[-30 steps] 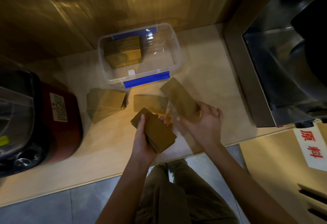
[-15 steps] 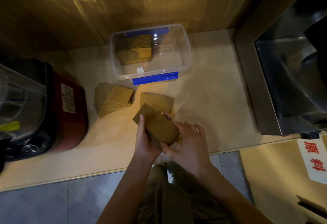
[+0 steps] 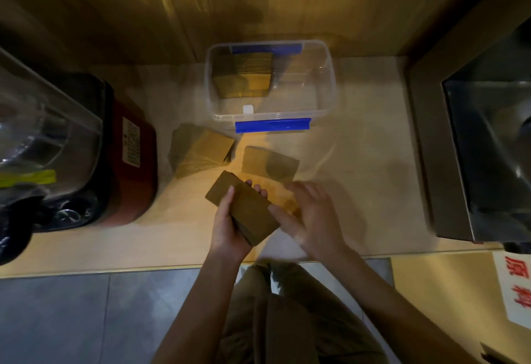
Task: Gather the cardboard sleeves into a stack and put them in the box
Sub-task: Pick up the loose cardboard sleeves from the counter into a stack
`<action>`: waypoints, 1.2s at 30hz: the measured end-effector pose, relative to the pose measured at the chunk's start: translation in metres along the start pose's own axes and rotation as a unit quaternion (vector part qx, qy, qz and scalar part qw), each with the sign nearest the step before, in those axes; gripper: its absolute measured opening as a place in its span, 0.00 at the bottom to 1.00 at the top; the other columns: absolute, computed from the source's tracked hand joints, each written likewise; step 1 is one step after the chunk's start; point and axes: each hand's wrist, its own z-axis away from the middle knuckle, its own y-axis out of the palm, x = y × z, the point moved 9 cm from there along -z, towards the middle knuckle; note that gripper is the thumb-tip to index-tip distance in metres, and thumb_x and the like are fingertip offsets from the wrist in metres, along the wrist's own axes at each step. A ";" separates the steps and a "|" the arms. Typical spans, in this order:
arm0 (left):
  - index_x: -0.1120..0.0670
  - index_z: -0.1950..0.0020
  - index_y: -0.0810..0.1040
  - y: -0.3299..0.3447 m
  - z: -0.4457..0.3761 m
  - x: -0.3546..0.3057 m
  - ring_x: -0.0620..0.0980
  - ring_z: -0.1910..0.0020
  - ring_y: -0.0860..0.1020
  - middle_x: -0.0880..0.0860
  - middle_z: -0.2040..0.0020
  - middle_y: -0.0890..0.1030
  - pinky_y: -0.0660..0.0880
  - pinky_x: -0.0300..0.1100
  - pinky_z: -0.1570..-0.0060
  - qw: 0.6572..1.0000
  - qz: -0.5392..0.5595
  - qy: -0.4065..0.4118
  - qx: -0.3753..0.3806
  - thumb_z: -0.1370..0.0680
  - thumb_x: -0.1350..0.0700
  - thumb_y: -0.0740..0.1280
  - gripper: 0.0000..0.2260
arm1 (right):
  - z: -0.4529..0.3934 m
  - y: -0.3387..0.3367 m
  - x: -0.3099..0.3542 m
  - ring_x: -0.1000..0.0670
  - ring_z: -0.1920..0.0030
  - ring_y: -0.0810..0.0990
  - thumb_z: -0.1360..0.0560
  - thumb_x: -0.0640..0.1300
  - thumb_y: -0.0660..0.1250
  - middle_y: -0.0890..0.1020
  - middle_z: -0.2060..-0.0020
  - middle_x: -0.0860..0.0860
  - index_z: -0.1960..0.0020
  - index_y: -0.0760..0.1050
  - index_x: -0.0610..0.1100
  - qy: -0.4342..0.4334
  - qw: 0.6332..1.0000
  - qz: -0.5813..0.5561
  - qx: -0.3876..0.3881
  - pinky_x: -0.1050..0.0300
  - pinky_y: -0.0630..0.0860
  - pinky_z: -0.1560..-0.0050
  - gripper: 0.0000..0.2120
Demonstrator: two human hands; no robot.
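My left hand (image 3: 230, 227) grips a thick stack of brown cardboard sleeves (image 3: 244, 208) above the counter's front edge. My right hand (image 3: 309, 215), blurred, rests its fingers against the stack's right end, fingers spread, holding nothing of its own. A loose pile of sleeves (image 3: 199, 151) lies on the counter to the left, and a smaller flat pile (image 3: 270, 164) lies just beyond my hands. The clear plastic box (image 3: 330, 87) with blue clips stands at the back, with a stack of sleeves (image 3: 244, 77) in its left half.
A red and black appliance (image 3: 126, 156) with a clear lid stands at the left. A steel machine (image 3: 474, 148) fills the right side. A wooden wall rises behind the box. The counter's front edge (image 3: 172, 267) runs below my hands.
My right hand laid the sleeve it held onto the stack in my left hand and now presses against the stack's end. The view shifted left.
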 end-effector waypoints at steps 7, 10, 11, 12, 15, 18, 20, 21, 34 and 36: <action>0.52 0.49 0.77 -0.013 0.008 -0.012 0.49 0.56 0.81 0.51 0.57 0.82 0.79 0.46 0.53 0.999 0.030 0.030 -0.026 0.39 0.46 0.75 0.21 | -0.068 0.019 -0.039 0.46 0.26 0.54 0.28 0.56 0.64 0.61 0.26 0.47 0.27 0.54 0.46 0.007 0.986 0.155 0.065 0.49 0.52 0.27 0.35; 0.52 0.50 0.78 -0.021 0.011 -0.015 0.49 0.55 0.81 0.51 0.56 0.83 0.79 0.46 0.51 0.998 0.041 0.038 -0.039 0.40 0.46 0.75 0.22 | -0.081 0.034 -0.049 0.44 0.26 0.50 0.30 0.61 0.65 0.56 0.25 0.47 0.27 0.52 0.46 0.003 0.969 0.232 0.084 0.44 0.47 0.26 0.40; 0.52 0.50 0.78 -0.023 0.011 -0.016 0.49 0.55 0.81 0.51 0.56 0.83 0.78 0.46 0.50 0.997 0.043 0.040 -0.041 0.42 0.46 0.77 0.24 | -0.083 0.037 -0.053 0.43 0.26 0.49 0.31 0.62 0.64 0.55 0.25 0.46 0.27 0.52 0.45 0.006 0.963 0.255 0.089 0.43 0.46 0.26 0.41; 0.52 0.50 0.78 -0.025 0.012 -0.017 0.49 0.55 0.81 0.51 0.55 0.83 0.77 0.47 0.49 0.997 0.043 0.042 -0.043 0.43 0.46 0.78 0.25 | -0.084 0.040 -0.056 0.43 0.26 0.49 0.31 0.62 0.64 0.55 0.25 0.46 0.27 0.52 0.45 0.011 0.958 0.272 0.092 0.42 0.45 0.27 0.41; 0.52 0.50 0.78 -0.027 0.013 -0.018 0.49 0.55 0.81 0.52 0.55 0.82 0.78 0.46 0.50 0.997 0.045 0.042 -0.039 0.43 0.46 0.78 0.25 | -0.082 0.041 -0.065 0.43 0.26 0.50 0.30 0.60 0.64 0.56 0.25 0.46 0.28 0.55 0.46 0.025 0.960 0.265 0.084 0.42 0.45 0.27 0.37; 0.52 0.50 0.78 -0.027 0.014 -0.019 0.49 0.56 0.81 0.52 0.56 0.82 0.79 0.47 0.53 0.997 0.046 0.042 -0.040 0.42 0.46 0.77 0.23 | -0.077 0.039 -0.065 0.44 0.27 0.55 0.29 0.57 0.64 0.59 0.26 0.47 0.29 0.59 0.47 0.020 0.972 0.226 0.062 0.44 0.49 0.27 0.33; 0.52 0.51 0.78 -0.026 0.014 -0.020 0.49 0.56 0.81 0.52 0.55 0.82 0.79 0.47 0.53 0.997 0.042 0.042 -0.047 0.38 0.45 0.73 0.20 | -0.075 0.038 -0.065 0.46 0.27 0.57 0.29 0.57 0.64 0.61 0.26 0.48 0.30 0.60 0.47 0.027 0.976 0.209 0.063 0.46 0.50 0.28 0.32; 0.52 0.51 0.78 -0.026 0.014 -0.019 0.49 0.56 0.81 0.52 0.56 0.82 0.79 0.47 0.53 0.997 0.041 0.041 -0.050 0.36 0.45 0.71 0.18 | -0.074 0.036 -0.064 0.46 0.28 0.59 0.29 0.57 0.65 0.64 0.27 0.48 0.30 0.61 0.47 0.030 0.977 0.201 0.065 0.46 0.51 0.28 0.31; 0.52 0.44 0.79 -0.014 0.013 -0.009 0.58 0.46 0.77 0.57 0.53 0.85 0.72 0.57 0.43 0.997 0.009 0.041 -0.063 0.38 0.35 0.63 0.30 | -0.002 0.005 0.029 0.55 0.42 0.71 0.32 0.53 0.71 0.74 0.42 0.53 0.34 0.67 0.48 0.076 0.983 -0.152 0.070 0.64 0.69 0.46 0.29; 0.52 0.40 0.76 -0.009 0.010 -0.006 0.57 0.46 0.78 0.56 0.52 0.85 0.75 0.56 0.47 0.998 0.011 0.030 -0.049 0.39 0.32 0.61 0.35 | 0.005 0.013 0.028 0.52 0.38 0.68 0.32 0.56 0.70 0.71 0.36 0.50 0.33 0.65 0.46 0.085 0.988 -0.108 0.063 0.60 0.67 0.41 0.32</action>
